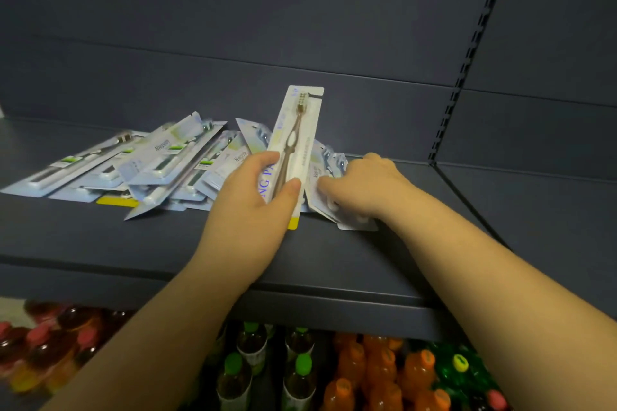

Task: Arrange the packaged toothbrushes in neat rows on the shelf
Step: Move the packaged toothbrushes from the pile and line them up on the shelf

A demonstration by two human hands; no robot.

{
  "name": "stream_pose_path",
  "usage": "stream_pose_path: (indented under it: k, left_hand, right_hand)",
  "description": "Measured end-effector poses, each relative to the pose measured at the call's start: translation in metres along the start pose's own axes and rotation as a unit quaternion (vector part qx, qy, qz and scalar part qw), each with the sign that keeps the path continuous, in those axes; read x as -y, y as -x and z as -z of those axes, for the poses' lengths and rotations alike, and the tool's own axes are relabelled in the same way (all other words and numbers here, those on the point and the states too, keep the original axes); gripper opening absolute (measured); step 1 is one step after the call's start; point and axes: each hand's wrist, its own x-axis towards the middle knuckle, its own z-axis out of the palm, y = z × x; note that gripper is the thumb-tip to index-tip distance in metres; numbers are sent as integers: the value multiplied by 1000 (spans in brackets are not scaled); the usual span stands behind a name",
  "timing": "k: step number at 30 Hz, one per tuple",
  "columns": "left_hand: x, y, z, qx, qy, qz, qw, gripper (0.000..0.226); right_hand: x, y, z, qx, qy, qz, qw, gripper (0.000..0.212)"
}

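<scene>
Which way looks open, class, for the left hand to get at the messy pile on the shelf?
Probably none yet: the left hand already grips an upright pack. The pile lies just beside it, nothing between.

I see bare shelf (384,264) at centre and right of frame; the heap of toothbrush packs (140,163) blocks the left

left hand (248,200): arm extended forward, thumb and fingers pinching | right hand (362,185): arm extended, palm down, fingers curled, gripping
</scene>
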Motion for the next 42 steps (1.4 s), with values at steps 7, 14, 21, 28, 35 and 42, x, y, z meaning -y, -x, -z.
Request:
stream_pose_path:
  k: [7,14,21,28,35,42]
  left_hand:
    - [3,1,-1,21,-6,-6,1000,41]
    - [4,2,-1,18,22,1,1000,37]
    - [0,6,1,13,21,4,1000,32]
    - [0,5,-2,37,-31,1,999,42]
    - [-27,18,-15,52,-150,-20,987,50]
    - [-81,47,-102,125,-139,-48,981,51]
  right_hand:
    - [12,-7,4,12,-25,-35,999,39]
    - [16,-7,1,9,-55,-33,998,41]
    - [0,8,34,-21,-304,-69,950,45]
    - [-37,14,27,-54,-447,-17,893,15]
    - [-87,41,23,-129,-420,-14,898,23]
    - [-165,71,45,-189,-269,11,944,33]
